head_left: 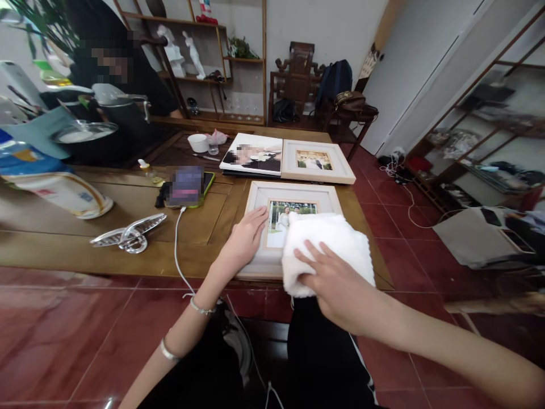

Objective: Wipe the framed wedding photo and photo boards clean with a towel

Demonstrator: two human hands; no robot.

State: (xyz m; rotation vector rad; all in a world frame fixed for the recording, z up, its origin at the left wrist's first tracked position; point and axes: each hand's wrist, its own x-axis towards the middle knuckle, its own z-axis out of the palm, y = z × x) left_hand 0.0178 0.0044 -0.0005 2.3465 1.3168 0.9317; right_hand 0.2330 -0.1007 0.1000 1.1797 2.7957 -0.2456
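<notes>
A light wooden picture frame (259, 196) with a wide pale mat lies face up at the near edge of the wooden table. Inside it is a wedding photo (276, 224), partly covered. My left hand (244, 236) rests flat along the frame's left side, fingers stretched out. Under my right hand (327, 272) a folded, fluffy white cloth (340, 238) covers the frame's right part and hangs a little past the table edge. The right fingers are bent and spread over the cloth, gripping it.
Behind lie a second framed photo (340, 162) and a photo panel (255, 167). To the left are a charging phone (187, 187) on a white cable, a silver winged ornament (130, 233), a blue-and-white pack (55, 179) and a white cup (198, 142). Another person (114, 51) is at far left.
</notes>
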